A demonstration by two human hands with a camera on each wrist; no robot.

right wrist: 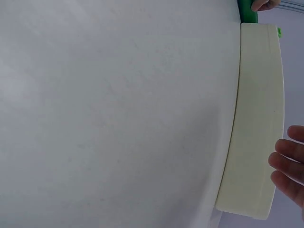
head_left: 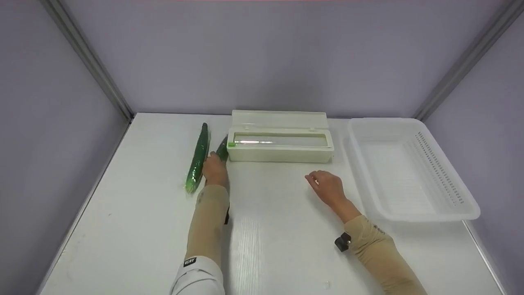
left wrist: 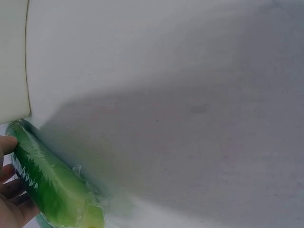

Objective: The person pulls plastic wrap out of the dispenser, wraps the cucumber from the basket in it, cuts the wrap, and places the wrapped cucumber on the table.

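Two green cucumbers lie at the table's back left. The film-wrapped one (head_left: 197, 159) lies apart to the left. My left hand (head_left: 215, 169) grips the near end of the darker cucumber (head_left: 222, 150), whose far end reaches the corner of the cream cling-film dispenser box (head_left: 280, 151). In the left wrist view my fingers (left wrist: 10, 190) lie along a shiny cucumber (left wrist: 52, 185) by the box (left wrist: 12, 57). My right hand (head_left: 326, 187) rests on the table in front of the box, relaxed and holding nothing; its fingertips (right wrist: 289, 164) sit near the box wall (right wrist: 254, 118).
The dispenser's lid stands open, showing the film roll (head_left: 278, 141). A white slotted basket (head_left: 444, 172) stands at the right. Grey walls close the table (head_left: 266, 246) on three sides.
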